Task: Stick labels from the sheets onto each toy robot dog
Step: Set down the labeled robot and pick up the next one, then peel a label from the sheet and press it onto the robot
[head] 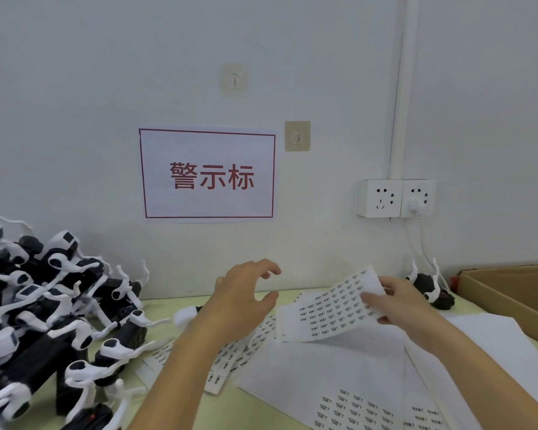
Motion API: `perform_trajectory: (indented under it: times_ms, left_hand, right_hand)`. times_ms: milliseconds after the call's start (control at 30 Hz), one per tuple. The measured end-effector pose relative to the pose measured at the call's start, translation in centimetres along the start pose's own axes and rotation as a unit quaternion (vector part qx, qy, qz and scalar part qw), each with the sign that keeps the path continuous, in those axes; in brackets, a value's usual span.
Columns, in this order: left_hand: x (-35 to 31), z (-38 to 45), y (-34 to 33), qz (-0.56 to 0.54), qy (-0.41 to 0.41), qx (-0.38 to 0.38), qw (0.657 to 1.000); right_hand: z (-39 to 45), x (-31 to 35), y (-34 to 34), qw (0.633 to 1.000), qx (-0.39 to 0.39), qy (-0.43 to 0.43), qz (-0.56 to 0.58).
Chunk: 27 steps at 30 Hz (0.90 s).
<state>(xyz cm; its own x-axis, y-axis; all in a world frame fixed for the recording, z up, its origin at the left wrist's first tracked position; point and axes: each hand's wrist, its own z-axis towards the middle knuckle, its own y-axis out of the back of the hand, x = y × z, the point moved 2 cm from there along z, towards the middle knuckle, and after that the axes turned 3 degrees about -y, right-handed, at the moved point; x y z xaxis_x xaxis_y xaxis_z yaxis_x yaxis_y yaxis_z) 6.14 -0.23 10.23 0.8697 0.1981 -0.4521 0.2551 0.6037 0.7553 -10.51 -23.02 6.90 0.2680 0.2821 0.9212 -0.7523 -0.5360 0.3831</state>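
A heap of several black-and-white toy robot dogs (53, 308) lies at the left of the table. One more toy dog (429, 288) lies at the back right by the wall. My right hand (398, 302) pinches the far edge of a label sheet (330, 308) and lifts it off the table. My left hand (243, 299) hovers above the table with its fingers loosely spread and holds nothing; part of a white toy piece (185, 315) shows beside its wrist. More label sheets (370, 408) lie flat below.
An open cardboard box (510, 293) stands at the right edge of the pale green table (239, 408). A red-bordered sign (207, 175) and a double wall socket (396, 198) with a plugged-in cable are on the wall behind.
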Motion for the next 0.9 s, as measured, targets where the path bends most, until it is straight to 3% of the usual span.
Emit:
perform_trajectory:
  times_ms: [300,567,900]
  left_hand:
    - [-4.4,0.8,-1.2,-0.174,-0.022,-0.092,0.98]
    - [-4.8,0.8,-1.0,-0.226,0.0,-0.118,0.967]
    - [-4.5,0.9,-0.5,-0.24,0.021,-0.076,0.968]
  right_hand:
    - [-3.8,6.2,-1.4,0.985,0.09,0.144,0.005]
    - [-6.1,8.1,-3.5,0.964,0.174,0.203,-0.013]
    - [-5.5,8.2,-2.7,0.97,0.129,0.192,0.07]
